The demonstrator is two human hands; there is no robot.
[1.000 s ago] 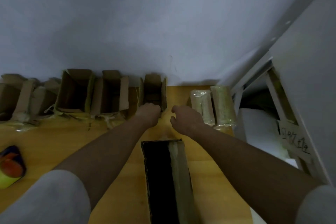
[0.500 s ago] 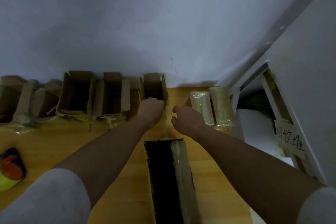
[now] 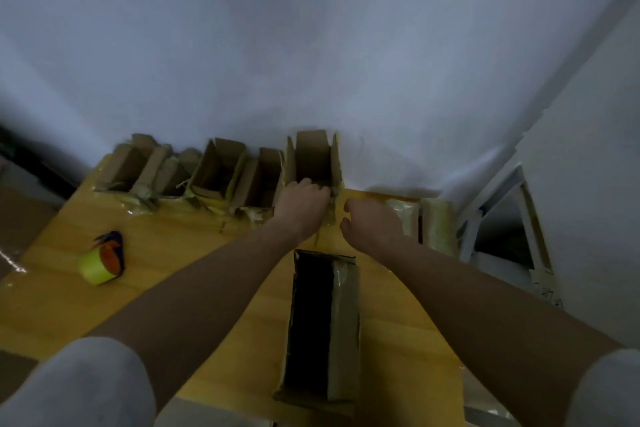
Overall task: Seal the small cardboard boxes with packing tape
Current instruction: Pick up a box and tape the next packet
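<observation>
Along the far edge of the yellow table, against the pale wall, stands a row of small open cardboard boxes. The rightmost open box has its flaps standing up and its brown inside looks bare, as far as the dim light lets one see. Left of it sit a second open box, a third open box and a cluster of further boxes at the far left corner; their insides are in shadow and I cannot tell what, if anything, they hold. Loose strips of tape hang from the near bottoms of these boxes onto the table. To the right of the row lie two taped boxes side by side, closed and glossy with wrap. Near the viewer, in the middle of the table, a long box lies open, its inside black and unreadable, with one taped flap along its right side. A yellow tape roll on a dispenser rests on the left part of the table, well apart from both hands.

The left hand reaches far forward, fingers curled over the near rim of the rightmost open box, gripping it. The right hand hovers just beside that box's right wall, loosely curled and holding nothing that can be seen. Both forearms are stretched out, with light sleeves at the near edge.
</observation>
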